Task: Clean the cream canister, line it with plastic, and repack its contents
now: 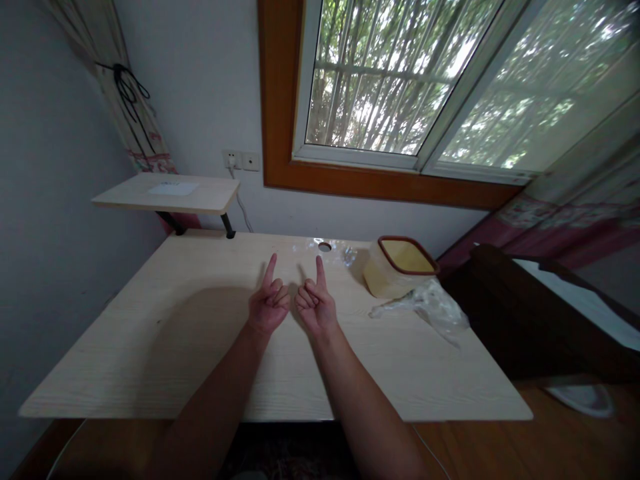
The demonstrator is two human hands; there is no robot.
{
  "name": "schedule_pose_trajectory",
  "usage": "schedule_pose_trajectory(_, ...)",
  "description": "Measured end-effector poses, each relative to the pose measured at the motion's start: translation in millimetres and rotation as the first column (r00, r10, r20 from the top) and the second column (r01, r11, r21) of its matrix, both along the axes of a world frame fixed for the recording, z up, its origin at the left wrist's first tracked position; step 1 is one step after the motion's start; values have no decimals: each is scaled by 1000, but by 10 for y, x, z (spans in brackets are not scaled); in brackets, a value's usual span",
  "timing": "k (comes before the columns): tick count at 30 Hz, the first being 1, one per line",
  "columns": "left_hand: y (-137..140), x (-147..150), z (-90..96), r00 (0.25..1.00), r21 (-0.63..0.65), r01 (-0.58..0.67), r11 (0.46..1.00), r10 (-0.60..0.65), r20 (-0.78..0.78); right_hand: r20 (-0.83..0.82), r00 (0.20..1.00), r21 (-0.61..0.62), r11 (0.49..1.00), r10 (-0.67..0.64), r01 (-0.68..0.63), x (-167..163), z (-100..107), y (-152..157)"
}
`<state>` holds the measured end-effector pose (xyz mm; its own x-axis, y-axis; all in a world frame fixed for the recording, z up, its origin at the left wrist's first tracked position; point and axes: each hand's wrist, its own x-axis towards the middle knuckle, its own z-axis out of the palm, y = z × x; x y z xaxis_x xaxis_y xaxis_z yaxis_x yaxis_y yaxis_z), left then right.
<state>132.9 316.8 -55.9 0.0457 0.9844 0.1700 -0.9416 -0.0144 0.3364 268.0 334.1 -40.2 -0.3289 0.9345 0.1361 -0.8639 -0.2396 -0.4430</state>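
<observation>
Both my hands are over the middle of the pale wooden desk [200,320], side by side with a small gap between them. My left hand [270,305] is closed, with the index finger pointing up and away and the other fingers curled under the thumb. In a mirrored pose, my right hand [316,305] also points one index finger, its remaining fingers folded. No object shows in either hand. Nearest to my right hand are a crumpled clear plastic bag [437,310] and a yellowish translucent square container [387,277] with a brown rim.
A small raised shelf [215,193] with a white paper [173,189] on it stands at the desk's back left. A round cable hole [325,247] lies near the back edge. Behind are a wall socket [233,160] and a window [385,80]; dark furniture [490,320] stands right.
</observation>
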Motion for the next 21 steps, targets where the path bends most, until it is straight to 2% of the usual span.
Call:
schedule_pose_trajectory(15,-1,-27,-12,992,6,-46,999,47,-116,130,990,-16,998,-60,63,-29,-27,-36)
schedule_pose_trajectory(21,7,-13,3,994,-5,-29,1000,29,-108,97,994,-12,999,-45,47,-23,-48,-31)
